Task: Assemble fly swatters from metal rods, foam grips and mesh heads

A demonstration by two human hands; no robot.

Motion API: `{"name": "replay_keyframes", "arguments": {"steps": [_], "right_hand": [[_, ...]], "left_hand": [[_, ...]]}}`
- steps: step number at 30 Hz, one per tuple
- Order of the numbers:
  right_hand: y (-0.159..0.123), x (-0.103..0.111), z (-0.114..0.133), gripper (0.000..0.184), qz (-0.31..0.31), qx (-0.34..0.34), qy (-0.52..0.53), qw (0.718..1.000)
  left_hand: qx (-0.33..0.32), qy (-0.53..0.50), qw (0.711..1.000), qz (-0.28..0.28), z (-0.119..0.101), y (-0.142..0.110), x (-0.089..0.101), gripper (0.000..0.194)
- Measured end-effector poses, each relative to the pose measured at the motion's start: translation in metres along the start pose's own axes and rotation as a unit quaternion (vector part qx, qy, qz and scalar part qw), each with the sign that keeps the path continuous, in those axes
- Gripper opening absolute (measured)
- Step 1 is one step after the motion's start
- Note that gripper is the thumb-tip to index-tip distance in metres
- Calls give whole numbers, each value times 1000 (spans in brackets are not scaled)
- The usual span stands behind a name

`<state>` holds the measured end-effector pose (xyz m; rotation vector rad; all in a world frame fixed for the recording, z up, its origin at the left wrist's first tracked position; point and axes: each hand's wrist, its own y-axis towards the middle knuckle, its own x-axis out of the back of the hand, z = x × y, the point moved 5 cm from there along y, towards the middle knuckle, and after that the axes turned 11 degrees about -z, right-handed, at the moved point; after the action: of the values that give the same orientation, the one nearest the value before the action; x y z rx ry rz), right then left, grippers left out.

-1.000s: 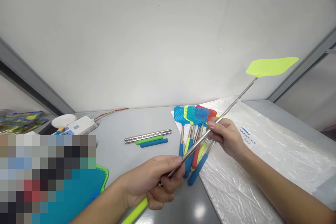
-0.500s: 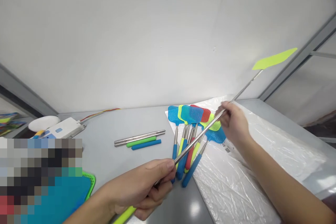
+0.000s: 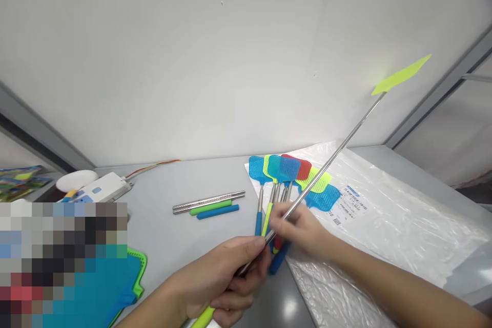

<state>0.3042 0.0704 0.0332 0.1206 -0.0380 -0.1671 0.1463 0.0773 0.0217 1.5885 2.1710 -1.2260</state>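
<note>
A yellow-green telescopic fly swatter [image 3: 334, 156] slants up to the right, its metal rod extended and its flat head near the wall. My left hand [image 3: 234, 277] is closed around it low down, with the yellow-green grip showing below the fingers. Just above, the fingers of my right hand [image 3: 295, 228] are curled at the rod, close to my left thumb. Behind lies a fan of several fly swatters [image 3: 273, 168] in blue, yellow, teal and red, their handles partly hidden by my right hand.
Metal tubes [image 3: 209, 202] lie beside a green grip [image 3: 211, 207] and a blue grip [image 3: 218, 211]. A clear plastic bag [image 3: 392, 205] with a printed label spreads on the right. At left sit a white device [image 3: 102, 189] and more swatter heads [image 3: 128, 277], partly pixelated.
My right hand has slid down the rod from its upper part to beside my left hand. The swatter's head has tilted slightly upward. My left hand keeps its hold.
</note>
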Motion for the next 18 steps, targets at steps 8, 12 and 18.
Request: {"name": "replay_keyframes", "arguments": {"steps": [8, 12, 18], "right_hand": [[-2, 9, 15, 45, -4, 15, -45, 999], [9, 39, 26, 47, -88, 59, -56, 993], [21, 67, 19, 42, -160, 29, -6, 987]], "left_hand": [[5, 1, 1000, -10, -9, -8, -5, 39], [17, 13, 999, -28, -16, -14, -6, 36], [-3, 43, 998, -36, -16, -10, -2, 33]]}}
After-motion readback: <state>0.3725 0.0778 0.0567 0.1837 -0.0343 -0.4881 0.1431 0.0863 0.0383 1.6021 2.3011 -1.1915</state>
